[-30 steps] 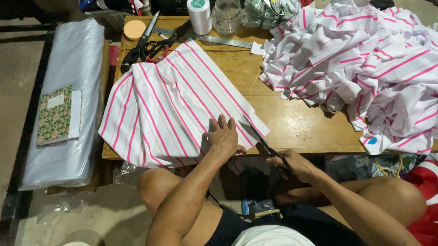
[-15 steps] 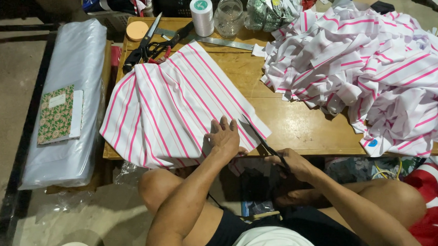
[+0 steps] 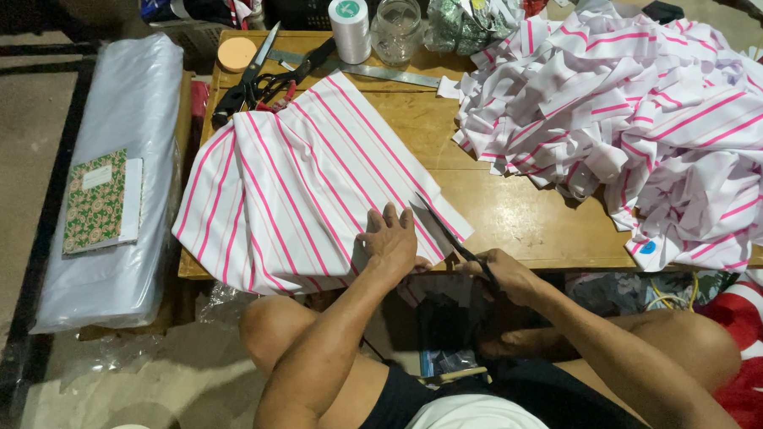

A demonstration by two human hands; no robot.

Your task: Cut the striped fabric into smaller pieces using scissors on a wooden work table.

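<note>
A folded white cloth with pink stripes lies on the low wooden table. My left hand presses flat on the cloth's near right corner, fingers spread. My right hand grips black scissors at the table's front edge; their blades point up and left into the cloth's right edge, just beside my left hand.
A big heap of cut striped pieces fills the table's right side. At the back are a second pair of scissors, a metal ruler, a thread spool, a glass jar and an orange disc. A plastic-wrapped fabric bolt with a patterned notebook lies to the left.
The scissors have moved a little farther up along the cloth's right edge. My left hand stays pressed on the cloth.
</note>
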